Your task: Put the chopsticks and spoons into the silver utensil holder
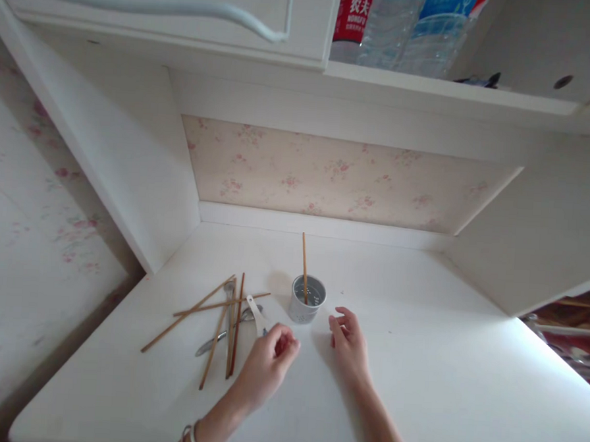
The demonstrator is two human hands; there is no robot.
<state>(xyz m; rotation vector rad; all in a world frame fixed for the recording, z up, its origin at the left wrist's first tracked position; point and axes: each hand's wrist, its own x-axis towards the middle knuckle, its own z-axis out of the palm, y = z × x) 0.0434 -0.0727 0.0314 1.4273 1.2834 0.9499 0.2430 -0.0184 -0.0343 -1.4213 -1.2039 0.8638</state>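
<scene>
A white plastic spoon (pixel 257 313) is pinched at its handle end by the curled left hand (pixel 268 361), its bowl lying towards the scattered wooden chopsticks (pixel 211 315) — several crossed loosely on the white surface (pixel 415 385), with metal spoons (pixel 220 336) among them. Just beside, a small grey perforated metal cup (pixel 307 301) is set upright, one chopstick (pixel 304 264) stood in it — the right hand (pixel 348 342) is rested near it.

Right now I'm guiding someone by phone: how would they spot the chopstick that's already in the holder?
Start at the white desk under the floral back panel. Near its middle stands a small grey perforated cup, just beyond the left hand and right hand. The chopstick stands upright in it, alone; the loose chopsticks lie flat, crossed beside spoons, left of the cup.
</scene>
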